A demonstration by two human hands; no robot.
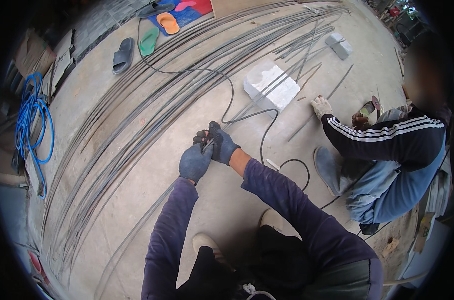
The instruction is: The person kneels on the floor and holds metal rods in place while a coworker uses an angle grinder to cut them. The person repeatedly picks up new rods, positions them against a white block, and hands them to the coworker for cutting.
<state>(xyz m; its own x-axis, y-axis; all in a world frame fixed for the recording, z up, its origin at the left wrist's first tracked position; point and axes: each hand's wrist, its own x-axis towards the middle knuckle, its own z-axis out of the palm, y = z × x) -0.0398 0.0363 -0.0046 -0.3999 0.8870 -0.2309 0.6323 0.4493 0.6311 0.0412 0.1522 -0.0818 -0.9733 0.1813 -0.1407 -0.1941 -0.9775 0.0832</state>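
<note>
Both my hands wear dark blue gloves and are close together over the concrete floor. My left hand [196,162] is closed around thin steel rods [142,221], which run from the lower left up to my hands. Just beyond it, my right hand [222,145] is closed on the same rods, its fingers curled toward the left hand. Past my hands the rods slant up to the right and lie across a white block [272,86]. The gloves hide the gripped stretch of the rods.
A long bundle of steel rods [152,117] curves along my left. A black cable [232,97] snakes past my hands. To the right, a person [387,150] crouches with a gloved hand near a rod and a disc tool [375,103]. Sandals [123,56] and a blue hose [34,120] lie left.
</note>
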